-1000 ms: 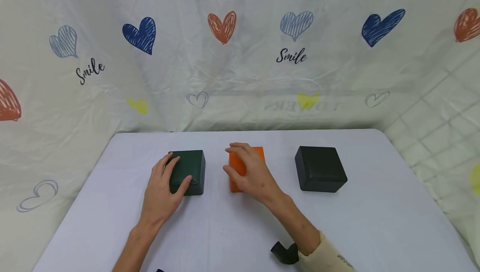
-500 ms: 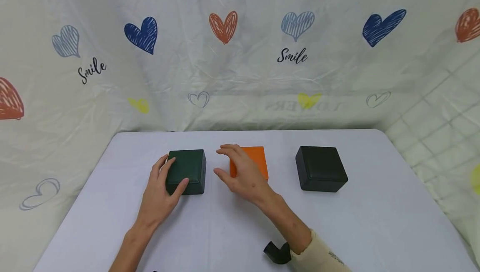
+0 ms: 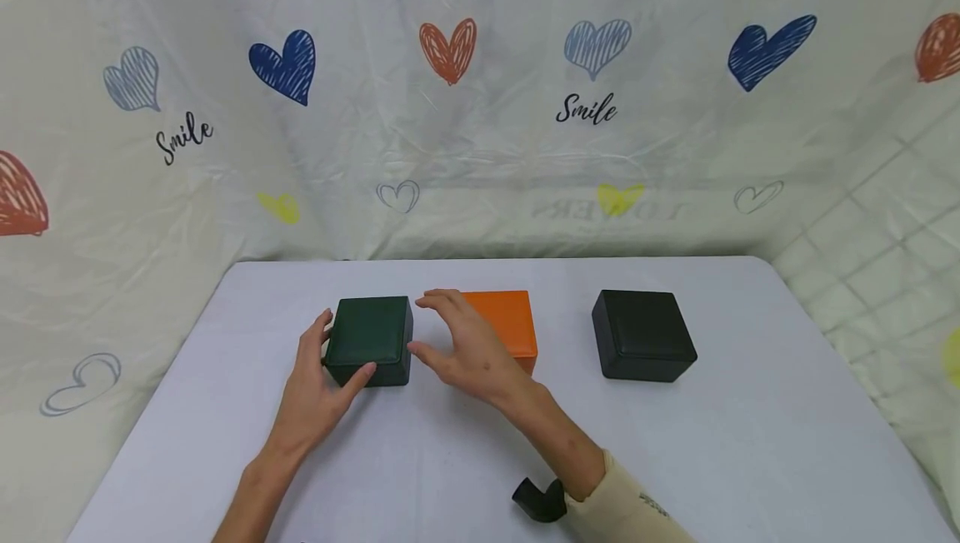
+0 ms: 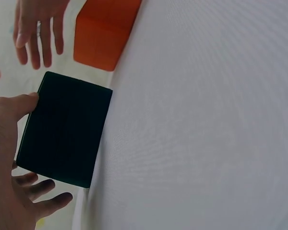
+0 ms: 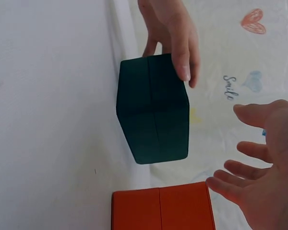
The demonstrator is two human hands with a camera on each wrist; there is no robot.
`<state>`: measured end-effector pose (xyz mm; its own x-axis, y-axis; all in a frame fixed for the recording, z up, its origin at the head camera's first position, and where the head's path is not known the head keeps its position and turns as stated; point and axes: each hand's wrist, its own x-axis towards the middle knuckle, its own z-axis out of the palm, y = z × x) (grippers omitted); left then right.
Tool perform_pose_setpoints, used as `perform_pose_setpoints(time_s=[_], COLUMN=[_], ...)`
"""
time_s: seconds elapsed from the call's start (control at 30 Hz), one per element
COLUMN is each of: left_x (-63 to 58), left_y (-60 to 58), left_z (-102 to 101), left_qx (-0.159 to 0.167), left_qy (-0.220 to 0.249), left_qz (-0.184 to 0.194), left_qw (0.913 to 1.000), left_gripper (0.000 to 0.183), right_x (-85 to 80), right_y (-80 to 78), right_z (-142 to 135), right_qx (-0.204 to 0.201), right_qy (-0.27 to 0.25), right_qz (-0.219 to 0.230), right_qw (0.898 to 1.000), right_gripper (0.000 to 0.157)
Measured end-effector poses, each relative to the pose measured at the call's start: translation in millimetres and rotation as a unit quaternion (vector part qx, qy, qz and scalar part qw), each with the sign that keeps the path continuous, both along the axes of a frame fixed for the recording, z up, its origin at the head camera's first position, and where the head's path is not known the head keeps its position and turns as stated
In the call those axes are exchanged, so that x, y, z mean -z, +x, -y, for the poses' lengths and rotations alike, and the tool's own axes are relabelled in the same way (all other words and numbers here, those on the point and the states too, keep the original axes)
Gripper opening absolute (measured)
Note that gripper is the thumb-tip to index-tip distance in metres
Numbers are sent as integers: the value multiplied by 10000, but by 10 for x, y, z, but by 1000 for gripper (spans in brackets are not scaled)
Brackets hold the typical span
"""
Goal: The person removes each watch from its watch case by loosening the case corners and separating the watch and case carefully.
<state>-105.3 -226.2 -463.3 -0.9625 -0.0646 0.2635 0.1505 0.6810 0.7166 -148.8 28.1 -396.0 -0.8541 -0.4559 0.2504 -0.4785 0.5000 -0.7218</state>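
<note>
A dark green box with a closed lid sits at the left of the white table. My left hand is at its left side, thumb on the near edge and the other fingers spread along the left. In the left wrist view those fingers stand a little apart from the box. Fingers spread and loosely bent, my right hand hovers between the green box and an orange box, its fingertips close to the green box's right side. It covers part of the orange box and holds nothing.
A black box stands at the right of the table. By the right sleeve is a short black curved piece. Behind the table hangs a white sheet printed with hearts.
My right hand has moved left, from over the orange box toward the green box. My left hand has shifted slightly left, and its fingers have drawn off the green lid.
</note>
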Motion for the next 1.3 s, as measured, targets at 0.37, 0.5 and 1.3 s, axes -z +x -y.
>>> perform_pose_setpoints(time_s=[0.37,0.5,1.3], left_x=[46,62,102], left_y=[5,-5,-35], left_z=[55,87,208], left_qx=[214,251,388], left_qy=[411,373,572], left_qz=[406,336,295], left_qw=[9981,9984,9972], left_gripper=[109,111,112], right_x=[31,52,238], right_y=[-18,-27,-99], right_z=[145,189,471], right_qx=[-166,-137,-227], right_qy=[182,310,-49], right_qz=[438,509,973], right_qw=[9987,9981,9950], right_gripper=[65,68,103])
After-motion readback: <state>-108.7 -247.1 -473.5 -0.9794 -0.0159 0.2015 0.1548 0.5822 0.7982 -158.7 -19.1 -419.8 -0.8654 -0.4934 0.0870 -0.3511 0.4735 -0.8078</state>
